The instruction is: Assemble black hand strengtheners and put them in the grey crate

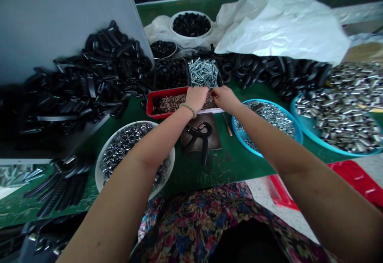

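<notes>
My left hand point(196, 97) reaches over a red tray point(154, 114) of copper-coloured screws point(172, 103). Its fingers are curled together, and whatever they may hold is hidden behind the hand. Close to its right, my right hand point(225, 97) is closed in a pinch above the small brownish parts point(210, 101) at the tray's right end. I cannot make out what is between those fingertips. Below both hands, a black clamp-like tool with two handles point(205, 135) lies on a dark square plate point(214, 145), touched by neither hand.
A white bowl of metal rings point(101, 173) stands left, a blue basin of small metal parts point(299, 135) right, and a larger blue basin of metal sleeves point(332, 151) beyond. Silver screws point(203, 72) fill a box behind. Black handles point(98, 71) are heaped left. A thin tool point(229, 129) lies nearby.
</notes>
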Tool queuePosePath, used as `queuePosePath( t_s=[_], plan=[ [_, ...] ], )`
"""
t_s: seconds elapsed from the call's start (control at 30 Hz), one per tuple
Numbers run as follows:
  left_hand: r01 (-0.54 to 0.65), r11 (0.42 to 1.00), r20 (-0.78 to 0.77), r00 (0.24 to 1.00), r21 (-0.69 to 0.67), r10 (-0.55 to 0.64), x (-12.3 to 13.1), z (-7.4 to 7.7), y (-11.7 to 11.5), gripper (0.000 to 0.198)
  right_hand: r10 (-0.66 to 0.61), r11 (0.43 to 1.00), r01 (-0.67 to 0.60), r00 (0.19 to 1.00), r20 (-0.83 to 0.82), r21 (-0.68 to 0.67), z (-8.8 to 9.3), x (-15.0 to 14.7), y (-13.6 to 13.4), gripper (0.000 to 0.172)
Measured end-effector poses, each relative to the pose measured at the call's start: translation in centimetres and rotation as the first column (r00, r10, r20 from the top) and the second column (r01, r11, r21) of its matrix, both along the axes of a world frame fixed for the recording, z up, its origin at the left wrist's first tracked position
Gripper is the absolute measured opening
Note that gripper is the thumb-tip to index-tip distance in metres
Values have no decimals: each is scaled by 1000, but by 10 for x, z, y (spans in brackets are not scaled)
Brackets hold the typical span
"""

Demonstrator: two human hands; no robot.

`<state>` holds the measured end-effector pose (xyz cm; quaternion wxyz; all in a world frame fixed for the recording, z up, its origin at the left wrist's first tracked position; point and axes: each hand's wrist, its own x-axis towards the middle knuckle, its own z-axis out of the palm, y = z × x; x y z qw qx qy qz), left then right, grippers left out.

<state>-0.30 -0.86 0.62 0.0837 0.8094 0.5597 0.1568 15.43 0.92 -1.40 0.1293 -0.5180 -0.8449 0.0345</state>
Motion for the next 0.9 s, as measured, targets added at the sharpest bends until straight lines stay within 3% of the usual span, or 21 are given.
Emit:
queuePosePath(
  t_s=[0.1,0.17,0.23,0.33,0.4,0.6,0.77,0.9],
  plan=[
    [11,996,247,969,-89,12,-15,12,-20,26,24,999,-30,988,-151,-36,5,0,-7,22],
    [61,984,431,902,-165,16,-30,13,-44,21,63,994,-84,958,-279,-66,9,1,-25,18],
    [110,958,572,818,-263,63,-46,8,-72,17,119,980,-169,921,-371,-106,9,2,-50,16],
    [89,922,632,752,-377,187,-63,-9,-109,18,175,953,-255,903,-393,-162,0,0,-84,17],
    [46,935,590,787,-351,183,-65,-19,-124,18,183,954,-253,916,-358,-160,-10,-4,-96,16],
    [64,996,288,957,-65,-43,-56,-40,-133,19,194,975,-212,957,-214,-63,-28,-11,-100,18],
    [83,994,12,996,67,-84,-50,-46,-136,24,227,973,-226,974,-10,47,-31,-13,-106,27],
    [88,992,-122,989,86,-77,-46,-40,-140,26,241,966,-241,970,14,89,-34,-12,-107,29]
  ],
)
